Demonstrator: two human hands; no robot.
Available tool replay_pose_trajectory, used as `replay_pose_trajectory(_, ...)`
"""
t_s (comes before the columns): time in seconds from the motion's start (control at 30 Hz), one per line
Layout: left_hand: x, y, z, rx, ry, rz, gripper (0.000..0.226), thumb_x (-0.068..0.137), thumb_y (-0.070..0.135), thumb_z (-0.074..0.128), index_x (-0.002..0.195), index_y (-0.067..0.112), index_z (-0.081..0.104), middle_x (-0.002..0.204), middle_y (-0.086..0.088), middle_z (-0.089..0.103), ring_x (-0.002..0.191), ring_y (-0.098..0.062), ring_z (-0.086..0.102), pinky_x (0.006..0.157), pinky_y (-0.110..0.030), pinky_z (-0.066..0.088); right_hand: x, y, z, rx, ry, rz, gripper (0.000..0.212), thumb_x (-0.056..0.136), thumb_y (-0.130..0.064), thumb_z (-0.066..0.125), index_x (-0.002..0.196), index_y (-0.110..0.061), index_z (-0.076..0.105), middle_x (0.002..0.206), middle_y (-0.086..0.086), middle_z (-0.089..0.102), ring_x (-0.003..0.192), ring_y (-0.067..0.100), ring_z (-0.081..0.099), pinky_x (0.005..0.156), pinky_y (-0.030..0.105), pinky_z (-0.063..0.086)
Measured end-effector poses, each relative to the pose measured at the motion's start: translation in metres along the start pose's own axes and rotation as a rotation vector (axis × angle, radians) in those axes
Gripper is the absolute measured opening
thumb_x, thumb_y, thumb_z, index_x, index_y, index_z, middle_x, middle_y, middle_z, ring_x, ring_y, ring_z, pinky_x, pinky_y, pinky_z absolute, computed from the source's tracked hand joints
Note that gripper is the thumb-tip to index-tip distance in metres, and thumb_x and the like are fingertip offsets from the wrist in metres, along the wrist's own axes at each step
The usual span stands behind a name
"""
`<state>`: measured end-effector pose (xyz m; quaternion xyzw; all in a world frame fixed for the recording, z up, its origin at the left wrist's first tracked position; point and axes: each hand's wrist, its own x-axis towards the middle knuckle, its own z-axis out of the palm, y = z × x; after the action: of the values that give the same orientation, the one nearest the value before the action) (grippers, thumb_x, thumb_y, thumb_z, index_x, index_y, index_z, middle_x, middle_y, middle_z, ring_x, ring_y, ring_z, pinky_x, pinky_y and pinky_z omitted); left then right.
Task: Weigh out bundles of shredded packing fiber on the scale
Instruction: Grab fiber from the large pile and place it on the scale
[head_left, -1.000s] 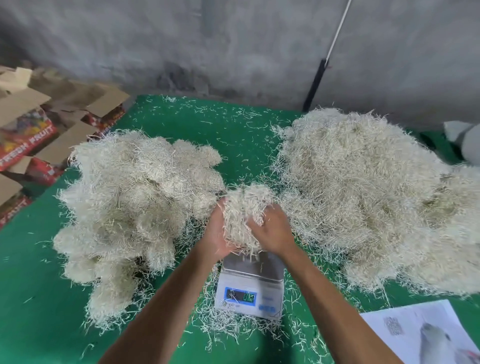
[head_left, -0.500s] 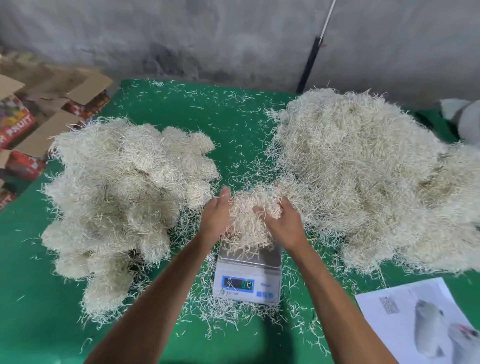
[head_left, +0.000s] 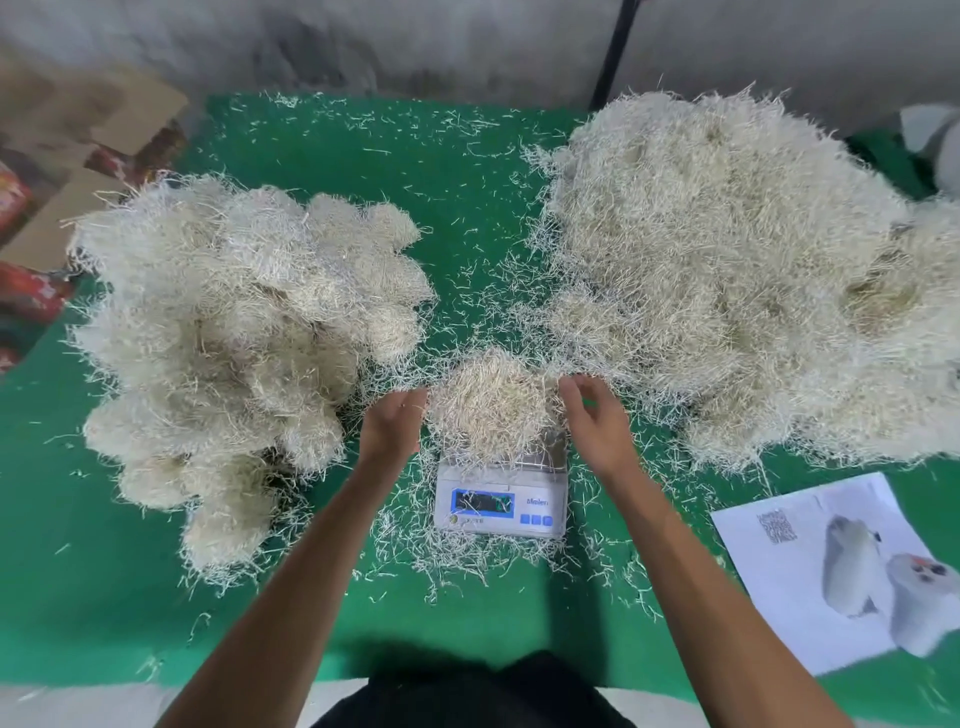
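Left grip (head_left: 390, 423) and right grip (head_left: 597, 415) both loose, fingers relaxed and holding nothing, flanking the fiber bundle (head_left: 493, 402), left just beside it, right fingertips at its edge. Bundle sits on the pan of the white digital scale (head_left: 501, 501), mid green desk (head_left: 467, 197), display digits unreadable. Pile of bundles (head_left: 234, 332) left of scale, bigger loose fiber heap (head_left: 727, 270) right, printed sheet (head_left: 841, 571) front right.
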<state>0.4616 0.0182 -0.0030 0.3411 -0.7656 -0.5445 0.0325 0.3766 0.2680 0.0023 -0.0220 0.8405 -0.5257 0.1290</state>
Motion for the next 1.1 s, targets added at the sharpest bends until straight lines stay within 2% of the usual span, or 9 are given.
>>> replay_pose_trajectory(0.1,-0.007,-0.003,-0.003,0.009,0.017,0.007,0.027,0.100,0.046,0.053,0.077,0.031,0.053,0.087,-0.017,0.062,0.078,-0.023,0.063,0.073,-0.064,0.057,-0.005,-0.001,0.004,0.008,0.051,-0.021,0.060,0.102,-0.060,0.048,0.139,-0.012,0.052,0.121,-0.003,0.064,0.079,-0.015,0.066,0.052,0.005,0.047)
replay_pose_trajectory(0.4,-0.008,-0.016,-0.014,-0.035,0.013,0.005,0.040,0.097,0.048,0.057,0.091,0.009,0.062,0.087,-0.017,0.060,0.076,-0.028,0.065,0.059,-0.063,0.057,-0.009,0.005,0.006,-0.005,0.161,-0.016,0.064,0.102,-0.060,0.050,0.147,-0.014,0.047,0.145,0.004,0.058,0.118,0.016,0.063,0.083,0.022,0.054)
replay_pose_trajectory(0.5,-0.009,-0.012,-0.011,-0.043,-0.002,-0.036,0.042,0.099,0.047,0.055,0.087,0.007,0.061,0.084,-0.017,0.057,0.080,-0.039,0.068,0.062,-0.062,0.059,-0.009,0.003,0.006,-0.013,0.158,-0.043,0.061,0.103,-0.057,0.050,0.146,-0.014,0.048,0.141,0.001,0.059,0.094,0.002,0.065,0.063,0.012,0.049)
replay_pose_trajectory(0.57,-0.013,-0.005,-0.008,-0.146,-0.014,-0.117,0.046,0.095,0.057,0.055,0.087,0.012,0.057,0.083,-0.013,0.052,0.085,-0.031,0.061,0.068,-0.060,0.060,-0.010,0.002,0.009,0.003,0.141,-0.035,0.061,0.103,-0.057,0.050,0.147,-0.014,0.047,0.139,0.000,0.059,0.069,0.006,0.066,0.053,0.025,0.058)
replay_pose_trajectory(0.7,-0.002,0.012,0.002,-0.154,-0.043,-0.245,0.097,0.087,0.076,0.049,0.139,-0.005,0.039,0.140,-0.038,0.041,0.125,-0.047,0.050,0.085,-0.062,0.055,-0.007,-0.001,0.018,-0.031,0.176,0.000,0.069,0.103,-0.065,0.042,0.144,-0.010,0.049,0.129,-0.001,0.063,0.076,-0.003,0.065,0.063,0.011,0.045)
replay_pose_trajectory(0.8,0.010,0.028,0.007,-0.037,-0.023,-0.175,0.104,0.086,0.080,0.044,0.146,-0.004,0.033,0.147,-0.034,0.040,0.129,-0.048,0.047,0.096,-0.054,0.050,-0.006,-0.001,0.024,-0.061,0.223,0.014,0.073,0.101,-0.070,0.036,0.137,-0.009,0.054,0.111,-0.006,0.066,0.073,-0.005,0.063,0.057,0.011,0.044)
replay_pose_trajectory(0.93,0.015,0.044,0.014,0.038,-0.007,-0.076,0.103,0.079,0.087,0.045,0.149,0.014,0.030,0.150,-0.018,0.039,0.129,-0.031,0.047,0.090,-0.037,0.042,-0.002,0.005,0.022,-0.187,0.272,0.010,0.096,0.091,-0.088,0.032,0.143,-0.010,0.053,0.113,0.006,0.069,0.086,0.023,0.068,0.074,0.042,0.061)
replay_pose_trajectory(1.03,0.011,0.054,0.030,0.073,-0.151,-0.066,0.106,0.075,0.088,0.050,0.152,0.020,0.025,0.155,-0.017,0.036,0.134,-0.033,0.045,0.102,-0.046,0.041,0.001,-0.005,0.038,-0.047,0.038,0.080,0.104,0.086,-0.087,0.046,0.149,-0.005,0.038,0.083,0.002,0.068,0.057,0.011,0.065,0.055,0.034,0.059)
replay_pose_trajectory(1.1,0.002,0.060,0.043,0.101,-0.218,-0.028,0.108,0.070,0.091,0.052,0.152,0.027,0.026,0.157,-0.011,0.036,0.135,-0.031,0.046,0.105,-0.049,0.039,0.004,-0.013,0.054,-0.022,-0.090,0.098,0.087,0.092,-0.076,0.049,0.137,-0.002,0.044,0.069,0.005,0.060,0.044,0.016,0.055,0.049,0.031,0.053)
